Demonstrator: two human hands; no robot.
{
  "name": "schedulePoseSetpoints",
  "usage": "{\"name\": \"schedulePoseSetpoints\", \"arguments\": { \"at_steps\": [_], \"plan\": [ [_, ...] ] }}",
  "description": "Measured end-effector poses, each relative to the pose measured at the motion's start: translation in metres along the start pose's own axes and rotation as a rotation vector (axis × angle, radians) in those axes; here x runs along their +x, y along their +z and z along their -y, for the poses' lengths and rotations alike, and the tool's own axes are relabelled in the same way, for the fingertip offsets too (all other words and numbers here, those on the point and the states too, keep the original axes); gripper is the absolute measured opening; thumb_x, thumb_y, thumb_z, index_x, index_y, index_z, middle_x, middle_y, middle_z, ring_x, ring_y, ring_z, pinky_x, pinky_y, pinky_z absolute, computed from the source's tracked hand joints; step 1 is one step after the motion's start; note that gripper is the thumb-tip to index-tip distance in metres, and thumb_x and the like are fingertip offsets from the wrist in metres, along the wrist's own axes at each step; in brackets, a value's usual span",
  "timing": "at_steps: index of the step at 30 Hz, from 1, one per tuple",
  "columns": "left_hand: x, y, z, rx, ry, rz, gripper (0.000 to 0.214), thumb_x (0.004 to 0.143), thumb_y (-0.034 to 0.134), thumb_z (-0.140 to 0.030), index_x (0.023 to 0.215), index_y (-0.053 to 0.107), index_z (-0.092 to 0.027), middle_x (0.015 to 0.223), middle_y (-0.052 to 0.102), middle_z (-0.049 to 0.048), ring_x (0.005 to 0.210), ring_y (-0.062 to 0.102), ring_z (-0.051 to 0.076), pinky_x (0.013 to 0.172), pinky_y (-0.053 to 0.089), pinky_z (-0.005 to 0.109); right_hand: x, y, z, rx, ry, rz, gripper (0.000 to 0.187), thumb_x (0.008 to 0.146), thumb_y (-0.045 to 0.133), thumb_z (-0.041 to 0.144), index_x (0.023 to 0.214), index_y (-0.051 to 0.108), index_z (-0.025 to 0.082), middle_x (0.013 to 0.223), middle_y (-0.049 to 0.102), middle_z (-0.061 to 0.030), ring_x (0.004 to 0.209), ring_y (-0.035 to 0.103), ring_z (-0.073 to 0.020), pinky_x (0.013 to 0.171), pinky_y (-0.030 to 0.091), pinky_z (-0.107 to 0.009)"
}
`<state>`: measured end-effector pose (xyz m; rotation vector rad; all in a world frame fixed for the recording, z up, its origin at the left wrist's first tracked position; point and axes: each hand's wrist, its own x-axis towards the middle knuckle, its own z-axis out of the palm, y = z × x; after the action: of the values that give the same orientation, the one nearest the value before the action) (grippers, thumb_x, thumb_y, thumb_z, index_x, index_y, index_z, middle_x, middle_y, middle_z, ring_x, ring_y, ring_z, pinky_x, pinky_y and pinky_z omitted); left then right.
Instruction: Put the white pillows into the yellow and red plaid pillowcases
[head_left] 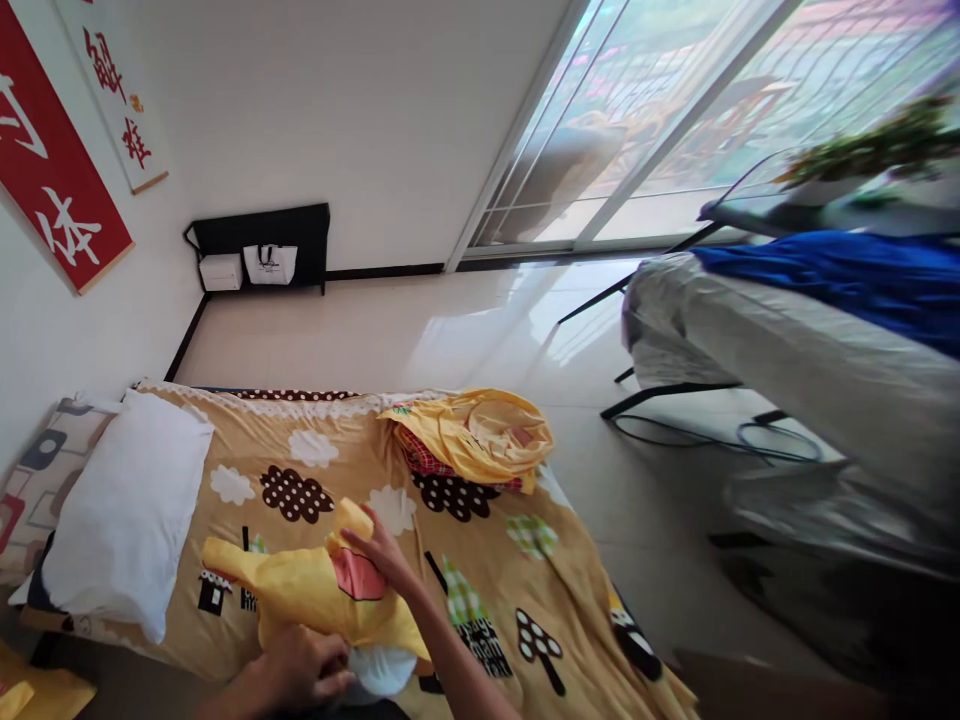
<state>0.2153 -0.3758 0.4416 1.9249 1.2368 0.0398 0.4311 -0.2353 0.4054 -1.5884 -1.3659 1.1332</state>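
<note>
On the bed below me lies a bunched yellow cloth item (300, 585) with a pink patch (360, 575); its exact kind does not show. My left hand (304, 665) is closed at its near edge, fingers curled into the fabric. At the far side, my right hand (379, 550) grips a raised fold, thumb toward me. Something white (382, 668) shows beneath the near edge, between my arms. Farther off on the bed rests a loose pile of yellow cloth (487, 435) with red checked fabric under it.
The bed (555, 580) has a tan patterned sheet. A white pillow (127, 515) and a patterned pillow (45, 480) lie at its left end. To the right stands a rack draped with grey and blue covers (810, 310); a cable (675, 437) lies on the floor.
</note>
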Motion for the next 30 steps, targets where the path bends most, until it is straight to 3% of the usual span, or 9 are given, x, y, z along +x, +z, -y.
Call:
{"name": "schedulePoseSetpoints", "arguments": {
  "at_steps": [3, 5, 10, 14, 19, 21, 24, 27, 30],
  "plan": [
    [-0.012, -0.025, 0.017, 0.052, -0.035, -0.411, 0.050, 0.088, 0.056, -0.052, 0.127, 0.059, -0.021, 0.125, 0.068, 0.0133, 0.119, 0.061, 0.029, 0.102, 0.048, 0.042, -0.006, 0.013, -0.003, -0.017, 0.016, -0.022, 0.049, 0.075, 0.053, 0.063, 0.089, 0.068, 0.019, 0.077, 0.071, -0.0071, 0.071, 0.063, -0.0239, 0.069, 0.051, -0.037],
    [-0.013, -0.044, 0.032, 0.143, -0.134, -0.543, 0.071, 0.080, 0.063, -0.061, 0.134, 0.054, -0.017, 0.139, 0.058, 0.0189, 0.133, 0.050, 0.035, 0.111, 0.039, 0.049, -0.010, 0.016, -0.005, -0.043, 0.011, -0.057, 0.048, 0.078, 0.047, 0.066, 0.077, 0.066, 0.021, 0.071, 0.069, -0.0073, 0.067, 0.060, -0.0231, 0.067, 0.048, -0.036],
    [0.006, -0.066, 0.057, 0.117, -0.367, -0.228, 0.047, 0.085, 0.054, -0.065, 0.096, 0.068, -0.021, 0.093, 0.075, 0.0095, 0.092, 0.069, 0.028, 0.079, 0.047, 0.033, 0.000, 0.001, -0.005, -0.083, 0.045, -0.233, 0.054, 0.081, 0.035, 0.071, 0.072, 0.060, 0.024, 0.071, 0.065, -0.0088, 0.068, 0.054, -0.0229, 0.070, 0.043, -0.036],
    [0.013, -0.074, 0.066, 0.099, -0.387, -0.324, 0.039, 0.093, 0.045, -0.052, 0.081, 0.066, -0.022, 0.077, 0.071, 0.0055, 0.080, 0.067, 0.022, 0.071, 0.041, 0.028, 0.009, -0.028, -0.005, -0.045, 0.086, -0.298, 0.063, 0.079, 0.032, 0.080, 0.071, 0.058, 0.023, 0.070, 0.062, -0.0087, 0.071, 0.054, -0.0234, 0.070, 0.043, -0.035],
    [0.009, -0.086, 0.073, -0.008, -0.313, -0.457, 0.025, 0.089, 0.048, -0.038, 0.077, 0.061, -0.020, 0.094, 0.068, 0.0058, 0.092, 0.062, 0.019, 0.084, 0.044, 0.026, -0.008, -0.057, 0.001, 0.147, 0.045, -0.021, 0.067, 0.067, 0.054, 0.082, 0.086, 0.068, 0.019, 0.083, 0.070, -0.0069, 0.081, 0.062, -0.0227, 0.076, 0.051, -0.032],
    [0.013, -0.084, 0.069, -0.206, -0.270, -0.482, 0.019, 0.082, 0.058, -0.038, 0.088, 0.061, -0.020, 0.097, 0.068, 0.0037, 0.091, 0.062, 0.018, 0.082, 0.047, 0.025, -0.017, -0.053, 0.003, 0.214, 0.092, 0.109, 0.061, 0.064, 0.064, 0.075, 0.086, 0.069, 0.018, 0.082, 0.071, -0.0073, 0.077, 0.063, -0.0231, 0.073, 0.052, -0.034],
    [0.027, -0.078, 0.053, -0.361, -0.291, -0.423, 0.042, 0.069, 0.073, -0.040, 0.104, 0.063, -0.019, 0.096, 0.072, 0.0043, 0.085, 0.064, 0.019, 0.075, 0.050, 0.027, -0.023, -0.031, 0.009, 0.216, 0.128, 0.159, 0.051, 0.062, 0.070, 0.067, 0.075, 0.069, 0.017, 0.071, 0.069, -0.0073, 0.070, 0.062, -0.0246, 0.067, 0.052, -0.036],
    [0.038, -0.084, 0.033, -0.256, -0.351, -0.453, 0.030, 0.073, 0.071, -0.046, 0.080, 0.068, -0.016, 0.078, 0.072, 0.0064, 0.077, 0.064, 0.022, 0.075, 0.049, 0.031, -0.023, -0.014, 0.017, 0.203, 0.080, 0.141, 0.043, 0.059, 0.076, 0.059, 0.068, 0.068, 0.018, 0.070, 0.070, -0.0064, 0.074, 0.063, -0.0255, 0.072, 0.052, -0.035],
    [0.036, -0.114, 0.021, -0.179, -0.371, -0.548, 0.044, 0.085, 0.055, -0.053, 0.063, 0.065, -0.016, 0.066, 0.069, 0.0062, 0.070, 0.062, 0.021, 0.071, 0.048, 0.031, -0.026, -0.013, 0.031, 0.225, 0.064, 0.111, 0.048, 0.067, 0.069, 0.064, 0.077, 0.070, 0.017, 0.079, 0.073, -0.0079, 0.078, 0.066, -0.0268, 0.072, 0.053, -0.035]
  ]
}}
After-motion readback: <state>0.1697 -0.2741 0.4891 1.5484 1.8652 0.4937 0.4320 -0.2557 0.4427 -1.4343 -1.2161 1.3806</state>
